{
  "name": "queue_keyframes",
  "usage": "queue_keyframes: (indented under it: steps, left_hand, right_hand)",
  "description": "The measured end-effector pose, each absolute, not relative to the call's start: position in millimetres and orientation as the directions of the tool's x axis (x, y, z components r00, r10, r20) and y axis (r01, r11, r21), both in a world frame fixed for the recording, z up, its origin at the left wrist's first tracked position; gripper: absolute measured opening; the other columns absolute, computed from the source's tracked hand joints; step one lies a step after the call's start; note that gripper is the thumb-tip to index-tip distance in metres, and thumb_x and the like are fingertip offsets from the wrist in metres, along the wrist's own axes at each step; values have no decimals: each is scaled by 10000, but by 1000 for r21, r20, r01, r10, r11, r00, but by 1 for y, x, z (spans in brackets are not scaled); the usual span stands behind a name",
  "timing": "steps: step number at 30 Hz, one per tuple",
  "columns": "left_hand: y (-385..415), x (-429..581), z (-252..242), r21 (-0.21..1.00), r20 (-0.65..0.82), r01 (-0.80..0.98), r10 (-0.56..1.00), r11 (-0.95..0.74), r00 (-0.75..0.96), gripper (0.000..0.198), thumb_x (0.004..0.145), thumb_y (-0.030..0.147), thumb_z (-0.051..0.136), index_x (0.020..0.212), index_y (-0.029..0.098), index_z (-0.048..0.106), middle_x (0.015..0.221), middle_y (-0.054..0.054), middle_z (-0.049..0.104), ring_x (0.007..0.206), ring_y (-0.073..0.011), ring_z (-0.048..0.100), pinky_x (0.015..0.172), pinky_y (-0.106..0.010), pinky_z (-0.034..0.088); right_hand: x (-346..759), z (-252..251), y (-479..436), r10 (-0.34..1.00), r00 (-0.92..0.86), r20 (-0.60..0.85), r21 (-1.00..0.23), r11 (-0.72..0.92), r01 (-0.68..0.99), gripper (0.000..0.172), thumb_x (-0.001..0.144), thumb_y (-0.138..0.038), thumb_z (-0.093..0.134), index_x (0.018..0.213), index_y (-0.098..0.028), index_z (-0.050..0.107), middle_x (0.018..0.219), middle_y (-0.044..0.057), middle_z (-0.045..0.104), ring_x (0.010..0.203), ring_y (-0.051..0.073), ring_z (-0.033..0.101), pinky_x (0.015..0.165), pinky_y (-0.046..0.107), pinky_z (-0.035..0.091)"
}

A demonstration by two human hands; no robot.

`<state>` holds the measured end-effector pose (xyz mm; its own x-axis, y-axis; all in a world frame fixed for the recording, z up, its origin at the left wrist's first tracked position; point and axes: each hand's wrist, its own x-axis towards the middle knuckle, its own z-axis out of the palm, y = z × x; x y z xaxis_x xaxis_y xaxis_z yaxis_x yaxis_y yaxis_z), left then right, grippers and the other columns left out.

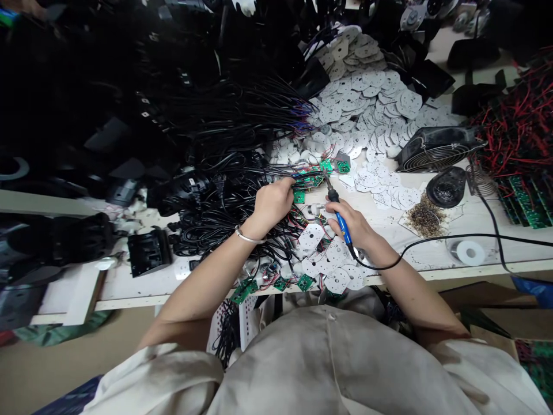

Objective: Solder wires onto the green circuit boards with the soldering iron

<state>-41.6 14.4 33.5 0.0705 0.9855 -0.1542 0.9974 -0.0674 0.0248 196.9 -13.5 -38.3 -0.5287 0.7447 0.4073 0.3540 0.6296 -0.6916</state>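
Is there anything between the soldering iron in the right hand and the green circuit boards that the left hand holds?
Nothing visible stands between them. The soldering iron in the right hand points its tip straight at the green circuit boards held by the left hand, as far as this view shows.

Electronics workshop: circuit boards (311,178), soldering iron (340,219).

I can't tell where the tip of the soldering iron (341,223) lands among the green boards (322,172), my left hand (271,206) buries its fingertips under black cables (220,173), and the far-left heap (86,86) is too dark to read.
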Motion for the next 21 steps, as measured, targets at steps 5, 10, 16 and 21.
queue_keyframes:
  steps: [5, 10, 16, 21]
  left_hand:
    - [16, -26, 35, -79, -171, 997, 985, 19, -32, 361, 985, 168, 336, 1186, 161, 636, 1070, -151, 708, 919, -296, 711, 685, -342, 479]
    - [11, -22, 34, -128, -185, 989, 981, -77, 53, 416, 1012, 189, 290, 1080, 141, 697, 1166, -175, 653, 896, -281, 701, 662, -349, 470]
    - [1, -36, 39, 51, -244, 982, 951, -183, 189, 368, 1011, 367, 434, 1058, 187, 752, 1106, -105, 718, 1027, -259, 671, 845, -344, 487]
    - [-1, -39, 50, -3, -321, 973, 922, -231, 218, 347, 944, 448, 565, 1133, 204, 724, 1111, -112, 740, 1108, -286, 627, 903, -372, 442]
  right_hand:
    - [197, -39, -15, 753, -518, 406, -685, 626, 373, 324, 997, -332, 482, 1318, -309, 454, 1190, 89, 638, 1020, 210, 704, 814, 359, 641]
    - [197, -39, -17, 770, -487, 411, -706, 607, 364, 323, 982, -331, 510, 1300, -284, 482, 1312, 125, 605, 1159, 257, 671, 903, 418, 625]
    - [198, -40, -19, 787, -461, 410, -717, 591, 371, 378, 971, -308, 534, 1334, -264, 439, 1414, 165, 532, 1047, 235, 712, 769, 367, 648]
    - [197, -40, -19, 801, -476, 362, -723, 564, 399, 384, 976, -321, 522, 1341, -255, 423, 1394, 163, 546, 971, 227, 728, 706, 360, 642]
